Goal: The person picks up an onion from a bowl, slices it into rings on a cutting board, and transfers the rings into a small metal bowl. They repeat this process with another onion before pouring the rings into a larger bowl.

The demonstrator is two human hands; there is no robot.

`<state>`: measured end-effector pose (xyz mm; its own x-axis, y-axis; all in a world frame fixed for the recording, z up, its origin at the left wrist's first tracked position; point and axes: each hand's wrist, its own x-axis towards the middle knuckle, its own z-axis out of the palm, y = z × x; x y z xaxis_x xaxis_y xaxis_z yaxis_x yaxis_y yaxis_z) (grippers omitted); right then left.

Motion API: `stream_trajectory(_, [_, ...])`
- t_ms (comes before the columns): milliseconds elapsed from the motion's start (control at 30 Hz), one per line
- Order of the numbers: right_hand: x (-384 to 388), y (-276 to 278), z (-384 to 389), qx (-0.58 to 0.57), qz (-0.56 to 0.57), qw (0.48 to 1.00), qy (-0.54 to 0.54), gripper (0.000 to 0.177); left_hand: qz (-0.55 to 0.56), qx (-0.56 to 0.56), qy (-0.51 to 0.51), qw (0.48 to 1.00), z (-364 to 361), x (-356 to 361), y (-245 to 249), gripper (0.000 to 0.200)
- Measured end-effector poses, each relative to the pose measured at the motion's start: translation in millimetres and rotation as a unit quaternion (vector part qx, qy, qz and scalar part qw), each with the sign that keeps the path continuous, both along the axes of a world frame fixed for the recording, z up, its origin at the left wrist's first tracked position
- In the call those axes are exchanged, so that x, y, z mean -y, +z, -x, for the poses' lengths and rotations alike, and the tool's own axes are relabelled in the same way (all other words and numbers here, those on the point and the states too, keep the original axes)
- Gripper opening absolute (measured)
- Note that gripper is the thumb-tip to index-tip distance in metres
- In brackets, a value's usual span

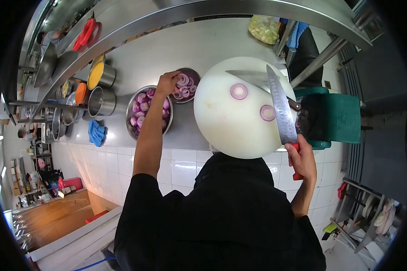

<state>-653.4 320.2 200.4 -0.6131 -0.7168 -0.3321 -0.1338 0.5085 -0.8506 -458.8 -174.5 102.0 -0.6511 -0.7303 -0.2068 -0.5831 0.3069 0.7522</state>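
Observation:
My right hand (303, 159) is closed round the red handle of a large knife (282, 110), its blade over the right side of a round white cutting board (230, 128). Two onion slices (238, 91) lie on the board, and a second knife (253, 78) with a dark handle rests at its upper right. At the rim of a small metal bowl of onion rings (185, 86) is my left hand (167, 83), fingers bent over the bowl; whether they hold a ring is hidden. A larger bowl of whole purple onions (142, 108) stands beside it, partly behind my left forearm.
Pots (102, 101), one with yellow contents, and a blue cloth (96, 133) are on the left. A green bin (343, 118) stands right of the board. Chopped pale food (263, 29) sits at the back. A metal shelf rail (181, 12) crosses above.

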Motion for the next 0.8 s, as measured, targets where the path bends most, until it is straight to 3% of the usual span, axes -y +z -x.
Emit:
stream_trajectory(100, [1,1,0,-0.001,-0.003,1.0,0.001,0.024,0.02,0.075,0.015,0.997,-2,6,-6,0.028])
stream_trajectory(167, [1,1,1,-0.002,-0.002,1.0,0.001,0.024,0.239,0.037,-0.13,0.962,-7,22,-27,0.031])
stream_trajectory(200, [1,1,1,-0.002,0.001,1.0,0.003,0.024,0.238,0.037,-0.131,0.962,-7,22,-27,0.031])
stream_trajectory(267, [1,0,2,-0.002,0.005,1.0,0.005,0.024,0.101,0.023,-0.054,0.993,-7,19,-25,0.031])
stream_trajectory(367, [1,-1,3,0.001,0.006,1.0,0.008,0.024,0.099,-0.063,-0.038,0.992,-10,15,-25,0.029])
stream_trajectory(400, [1,-1,3,0.001,0.006,1.0,0.007,0.025,0.098,-0.063,-0.038,0.992,-10,15,-22,0.029])
stream_trajectory(467, [2,-2,3,0.001,0.006,1.0,0.006,0.025,0.093,0.065,-0.041,0.993,-9,17,-11,0.027])
stream_trajectory(600, [2,-2,3,0.004,0.006,1.0,0.004,0.025,0.015,0.027,-0.043,0.999,-10,18,-3,0.026])
stream_trajectory(667, [2,-3,4,0.005,0.008,1.0,0.005,0.024,0.232,0.02,-0.16,0.959,-12,30,-14,0.026])
stream_trajectory(800, [2,-5,4,0.001,0.009,1.0,0.003,0.024,0.342,0.016,-0.196,0.919,-9,31,-20,0.023])
